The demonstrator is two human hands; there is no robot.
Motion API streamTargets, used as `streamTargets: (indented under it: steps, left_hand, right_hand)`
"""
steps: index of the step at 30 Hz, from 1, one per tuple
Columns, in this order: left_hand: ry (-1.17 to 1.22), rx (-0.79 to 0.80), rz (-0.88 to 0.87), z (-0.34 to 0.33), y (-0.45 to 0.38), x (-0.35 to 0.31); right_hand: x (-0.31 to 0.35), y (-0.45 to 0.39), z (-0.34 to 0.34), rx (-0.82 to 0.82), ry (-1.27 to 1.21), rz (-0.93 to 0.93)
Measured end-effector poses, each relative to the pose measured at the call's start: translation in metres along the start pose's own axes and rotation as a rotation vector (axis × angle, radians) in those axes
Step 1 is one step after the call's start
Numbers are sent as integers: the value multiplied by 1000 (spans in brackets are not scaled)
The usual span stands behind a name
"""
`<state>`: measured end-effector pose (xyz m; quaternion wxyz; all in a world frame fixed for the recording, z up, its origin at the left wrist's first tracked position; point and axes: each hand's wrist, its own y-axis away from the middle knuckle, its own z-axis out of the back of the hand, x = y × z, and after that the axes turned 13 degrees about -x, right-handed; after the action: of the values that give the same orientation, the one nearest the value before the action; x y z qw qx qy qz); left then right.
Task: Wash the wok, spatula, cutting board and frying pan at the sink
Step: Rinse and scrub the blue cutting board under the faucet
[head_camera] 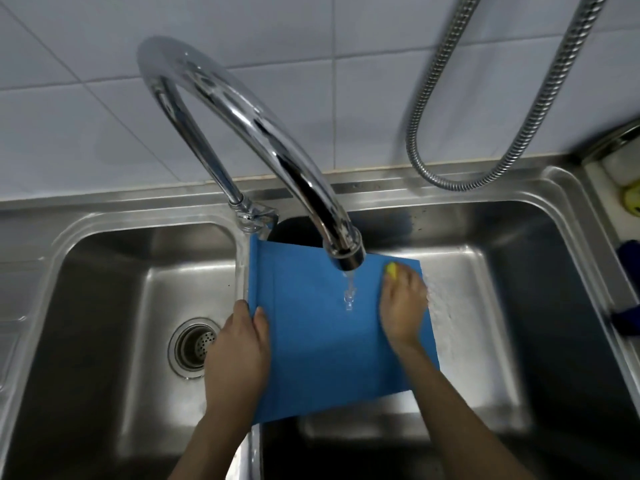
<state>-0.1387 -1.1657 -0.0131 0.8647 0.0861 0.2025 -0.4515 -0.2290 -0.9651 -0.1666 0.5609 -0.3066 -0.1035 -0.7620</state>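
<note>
A blue cutting board (318, 341) is held tilted over the right basin (485, 306) of a steel double sink. Water runs from the chrome tap (343, 251) onto the board's middle. My left hand (239, 348) grips the board's left edge, thumb on top. My right hand (403, 303) lies on the board's right side, and its fingers press a yellow sponge (391, 270) against the far right corner. A dark round rim (294, 230) shows behind the board; I cannot tell which pan it is. No spatula is visible.
The left basin (104, 306) has a round strainer drain (194, 346). A flexible metal hose (485, 133) hangs along the tiled wall at the back right. On the right counter edge sit a dark blue thing (628, 289) and a yellow-green item (630, 202).
</note>
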Motion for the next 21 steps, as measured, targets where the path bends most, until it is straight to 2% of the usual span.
streamTargets:
  steps: [2, 4, 8, 10, 13, 15, 19, 21]
  left_hand:
    - [-18, -7, 1, -1, 0, 1]
    - [-35, -15, 3, -2, 2, 2]
    - [48, -112, -15, 3, 7, 1]
    - [77, -169, -167, 6, 5, 5]
    - [-63, -133, -522, 9, -3, 13]
    - [-128, -60, -714, 15, -12, 17]
    - [-191, 201, -1153, 41, -40, 49]
    - [-356, 226, -1305, 51, -57, 59]
  right_hand:
    - [-22, 22, 16, 14, 87, -99]
    - [-13, 60, 33, 9, 108, -122]
    - [65, 132, 56, 70, -60, 55]
    - [100, 151, 63, 128, -166, 180]
    - [104, 154, 64, 131, -169, 280]
    - [78, 141, 58, 59, -116, 189]
    - [5, 101, 44, -85, 101, -213]
    - [-27, 83, 45, -22, 169, -472]
